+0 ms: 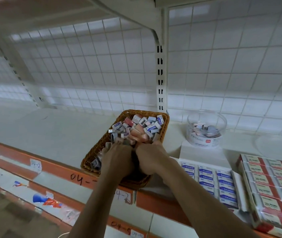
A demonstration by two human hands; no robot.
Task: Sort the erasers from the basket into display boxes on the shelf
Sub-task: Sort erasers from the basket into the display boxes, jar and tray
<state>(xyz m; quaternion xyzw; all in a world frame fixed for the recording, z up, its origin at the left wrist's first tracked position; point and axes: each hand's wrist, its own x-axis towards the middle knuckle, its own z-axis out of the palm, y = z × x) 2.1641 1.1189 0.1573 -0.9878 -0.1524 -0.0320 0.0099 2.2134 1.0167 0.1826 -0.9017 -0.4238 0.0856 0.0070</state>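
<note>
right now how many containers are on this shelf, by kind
wicker basket: 1
clear round tub: 1
display boxes: 2, a white box of blue erasers and a red and cream box
total: 4

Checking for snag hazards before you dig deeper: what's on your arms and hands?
Nothing worn shows. The left hand and right hand are bare, with no gloves, rings or watch visible. The left forearm and right forearm are bare too, with no sleeve in view.
</note>
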